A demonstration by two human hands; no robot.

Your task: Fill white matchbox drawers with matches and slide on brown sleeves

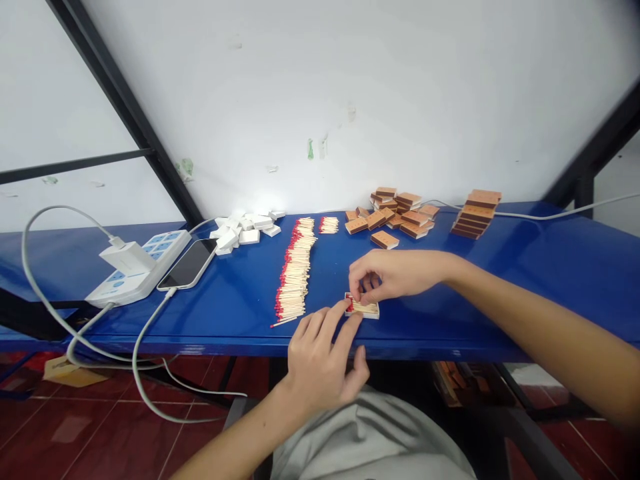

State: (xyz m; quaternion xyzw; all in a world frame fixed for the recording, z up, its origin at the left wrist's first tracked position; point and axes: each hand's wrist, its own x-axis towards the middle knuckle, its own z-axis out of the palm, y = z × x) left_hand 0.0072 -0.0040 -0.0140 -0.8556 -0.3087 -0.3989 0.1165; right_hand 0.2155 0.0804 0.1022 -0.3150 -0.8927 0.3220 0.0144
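Tray (373, 315) of white rectangular cardboard lies near the blue surface's (240, 287) front edge, against the left hand's (317, 357) spread fingers, beneath the right hand's (400, 273) curled ones, their grip unclear.

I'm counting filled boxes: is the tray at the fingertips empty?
Not empty: red-headed matches lie in the tray. Whether it's full, cannot tell: the right hand covers part.

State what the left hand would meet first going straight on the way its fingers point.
The left hand would first meet the small white matchbox tray, which it seems to touch; the right hand probably comes next, though depth is unclear.
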